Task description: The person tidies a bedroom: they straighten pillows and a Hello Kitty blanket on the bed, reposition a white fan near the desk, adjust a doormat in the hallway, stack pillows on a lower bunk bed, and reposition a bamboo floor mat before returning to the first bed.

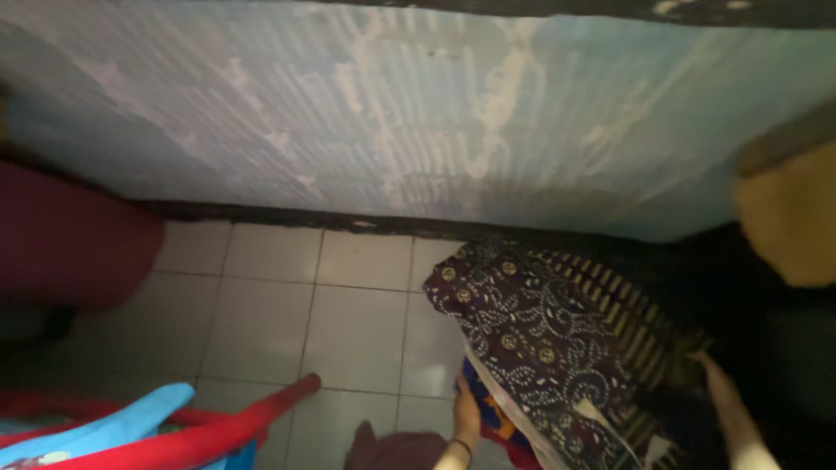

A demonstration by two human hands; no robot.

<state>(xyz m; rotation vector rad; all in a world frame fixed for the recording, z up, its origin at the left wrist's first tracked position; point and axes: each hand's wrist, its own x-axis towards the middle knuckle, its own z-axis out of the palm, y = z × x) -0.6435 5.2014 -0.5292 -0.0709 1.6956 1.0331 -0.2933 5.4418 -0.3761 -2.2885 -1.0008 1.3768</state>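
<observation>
**A:** So what's being handled here?

**B:** A dark patterned cloth (535, 344), navy or purple with white dots and gold rounds, heaped at about 5 o'clock in the view. It sits on the tiled floor (348, 305) right up against the foot of the peeling blue wall (418, 113). Its long axis runs from 11 o'clock down to 5 o'clock.

**A:** And the hands?

**B:** The left hand (466, 413) is at the cloth's lower left edge, fingers tucked in against a bright red and blue layer (498, 418) under it. Looks like a closed pinch on the fabric, but it's too dim to be sure. The right hand (716, 379) rests on the far right edge at 4 o'clock, by a striped part. Can't tell if it grips or just touches. So the cloth lies between the two hands, the left one a bit nearer the bulk.

**A:** Room to move?

**B:** Open tile toward 9 o'clock. Wall blocks 12. Red and blue plastic pieces (131, 431) sit at 7 o'clock, a dark red shape (70, 235) at 9, something yellow (788, 218) at 2.
</observation>
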